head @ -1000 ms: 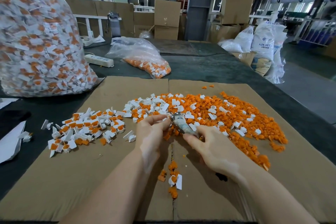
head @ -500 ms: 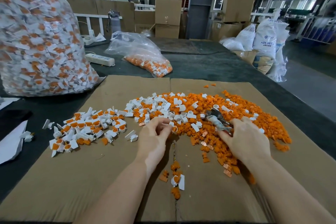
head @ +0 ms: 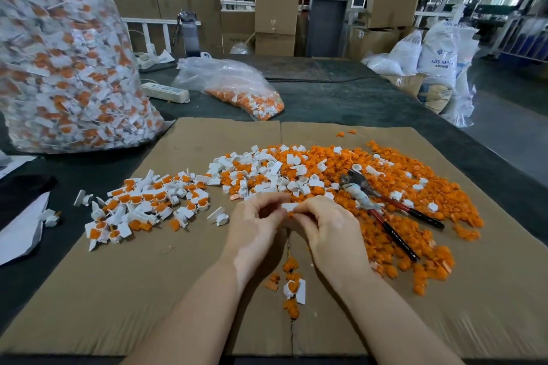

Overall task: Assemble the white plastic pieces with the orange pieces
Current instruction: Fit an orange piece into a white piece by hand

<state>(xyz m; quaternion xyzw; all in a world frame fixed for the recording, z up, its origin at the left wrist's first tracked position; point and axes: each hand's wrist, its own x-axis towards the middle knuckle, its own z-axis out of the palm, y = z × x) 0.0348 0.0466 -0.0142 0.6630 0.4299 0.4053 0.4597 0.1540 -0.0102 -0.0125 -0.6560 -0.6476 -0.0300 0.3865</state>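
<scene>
My left hand (head: 255,225) and my right hand (head: 332,228) meet at the middle of the cardboard sheet (head: 148,290), fingertips pinched together on a small white plastic piece (head: 289,206); a bit of orange shows under it. Beyond the hands lies a heap of loose white pieces (head: 267,175) that merges on the right into a wide spread of orange pieces (head: 415,187). To the left lies a pile of joined white-and-orange parts (head: 142,207). Red-handled pliers (head: 382,210) rest on the orange pieces, right of my right hand.
A big clear bag of joined parts (head: 65,68) stands at the back left. A smaller bag of orange pieces (head: 237,89) and a white power strip (head: 166,92) lie behind the cardboard. A few parts (head: 293,287) sit near my wrists. Sacks and boxes stand beyond the table's right edge.
My right hand laid the pliers down on the orange pieces and came back left to meet my left hand, which kept its white piece. Both now pinch that piece.
</scene>
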